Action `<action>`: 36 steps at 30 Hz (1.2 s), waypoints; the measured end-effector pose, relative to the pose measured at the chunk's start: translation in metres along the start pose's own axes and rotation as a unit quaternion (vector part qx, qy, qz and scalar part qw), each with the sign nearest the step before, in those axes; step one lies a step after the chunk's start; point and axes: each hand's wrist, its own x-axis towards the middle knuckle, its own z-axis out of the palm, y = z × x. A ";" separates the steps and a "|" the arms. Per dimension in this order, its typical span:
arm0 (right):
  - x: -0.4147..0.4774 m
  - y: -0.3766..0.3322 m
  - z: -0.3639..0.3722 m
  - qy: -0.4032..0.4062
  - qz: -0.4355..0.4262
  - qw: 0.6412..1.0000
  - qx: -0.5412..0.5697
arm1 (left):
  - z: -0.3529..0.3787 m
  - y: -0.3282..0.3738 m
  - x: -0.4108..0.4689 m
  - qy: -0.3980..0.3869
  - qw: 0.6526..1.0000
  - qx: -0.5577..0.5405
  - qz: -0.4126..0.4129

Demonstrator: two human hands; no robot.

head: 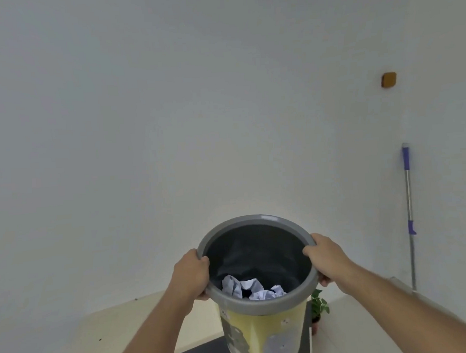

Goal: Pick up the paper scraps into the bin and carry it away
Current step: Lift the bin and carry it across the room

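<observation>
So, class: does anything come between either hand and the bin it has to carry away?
Nothing visible does. The left hand and the right hand both grip the grey rim of the bin directly, on opposite sides. The paper scraps already lie inside. Where the bin must go is not in view.

- A plain room in a home or small office, by the look of it.
- Bare white wall (170, 112) fills most of the view.
- A mop handle (409, 208) with purple grips leans on the wall, far right.
- A small potted plant (319, 306) stands on the pale floor (105, 334) at the wall's foot.
- A small brown hook (388, 80) is stuck high on the wall.
</observation>
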 end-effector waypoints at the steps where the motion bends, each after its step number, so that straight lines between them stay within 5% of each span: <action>1: 0.000 0.003 0.000 0.003 0.002 1.000 0.001 | 0.001 -0.001 0.001 -0.005 1.000 0.000 0.005; 8: 0.003 0.044 -0.018 0.035 0.035 0.999 0.007 | 0.045 0.008 0.022 -0.050 0.998 0.021 0.036; 24: 0.086 0.172 -0.182 0.105 0.101 0.989 0.012 | 0.264 0.106 0.047 -0.136 0.989 0.015 0.064; 36: 0.159 0.214 -0.217 0.175 0.157 0.972 0.016 | 0.367 0.143 0.133 -0.210 0.972 0.023 0.106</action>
